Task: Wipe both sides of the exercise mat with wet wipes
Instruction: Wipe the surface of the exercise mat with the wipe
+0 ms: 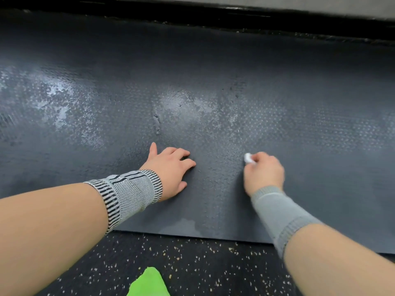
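Grey mat [213, 71], right hand [264, 173] gripping wipe [248, 158]

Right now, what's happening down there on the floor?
A person is cleaning a dark grey exercise mat laid on speckled flooring. The right hand grips a balled white wet wipe against the mat, while the left hand rests on it nearby. Shiny damp patches show farther out.

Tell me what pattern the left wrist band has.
Black and white stripes edging a grey knit wrist band, seen in the head view.
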